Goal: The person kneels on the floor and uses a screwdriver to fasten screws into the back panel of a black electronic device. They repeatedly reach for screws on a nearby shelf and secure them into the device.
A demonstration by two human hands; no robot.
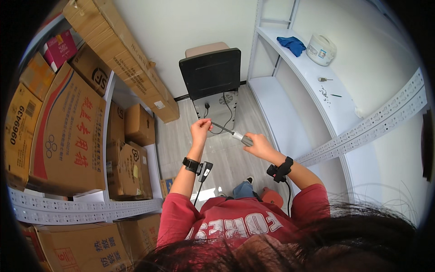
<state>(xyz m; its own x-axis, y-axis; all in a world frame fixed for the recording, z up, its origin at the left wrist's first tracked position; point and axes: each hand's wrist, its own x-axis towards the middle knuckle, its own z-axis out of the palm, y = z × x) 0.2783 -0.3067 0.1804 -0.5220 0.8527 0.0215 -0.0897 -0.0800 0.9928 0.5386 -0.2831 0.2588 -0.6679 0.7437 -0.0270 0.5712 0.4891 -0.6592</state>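
Observation:
My right hand (260, 148) is closed around the grey handle of a screwdriver (243, 138), its dark shaft slanting up to the left. At the far end of that shaft, the fingers of my left hand (200, 130) are pinched together on the tip. Anything small between those fingertips is too tiny to make out. Beyond both hands stands a grey metal machine (215, 106) with a round vent grille and dark cables hanging on its face. A black panel (210, 72) tops it, with a beige part (206, 48) behind.
Cardboard boxes (68, 131) fill the metal shelving at left, and a long upright carton (122, 59) leans by the wall. On the right white shelf (312, 75) lie a blue cloth (291, 45), a white tub (321, 49), several small metal pieces (324, 95) and a thin dark tool (335, 95).

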